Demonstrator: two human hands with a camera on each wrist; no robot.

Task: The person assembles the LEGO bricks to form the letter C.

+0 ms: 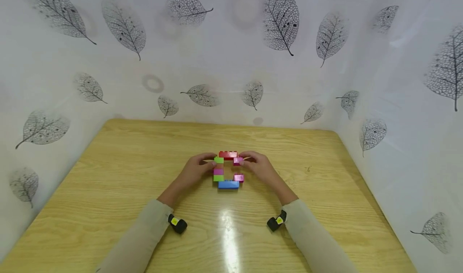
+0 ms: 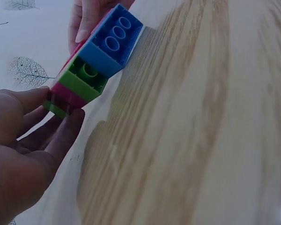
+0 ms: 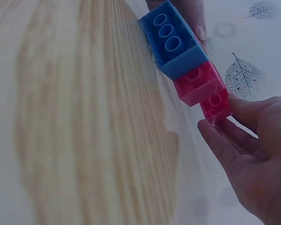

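Note:
Toy building bricks are joined in an upright-looking ring in the head view, a red brick (image 1: 228,155) at the far side and a blue brick (image 1: 228,185) nearest. My left hand (image 1: 195,170) pinches the left column between thumb and fingers, near its far green brick (image 1: 218,160); a magenta brick (image 1: 218,171) and another green brick (image 1: 218,178) lie below that. On the right side, my right hand (image 1: 259,166) pinches the upper pink brick (image 1: 237,161). A second pink brick (image 1: 238,177) sits by the blue one, with a gap between the pinks. Hollow undersides of the blue brick (image 2: 116,40) show in both wrist views.
The wooden table (image 1: 152,152) spreads around the bricks, glossy with a light reflection near the front. White leaf-printed cloth (image 1: 224,56) stands behind and along both sides. A small black camera is strapped to each sleeve (image 1: 146,232).

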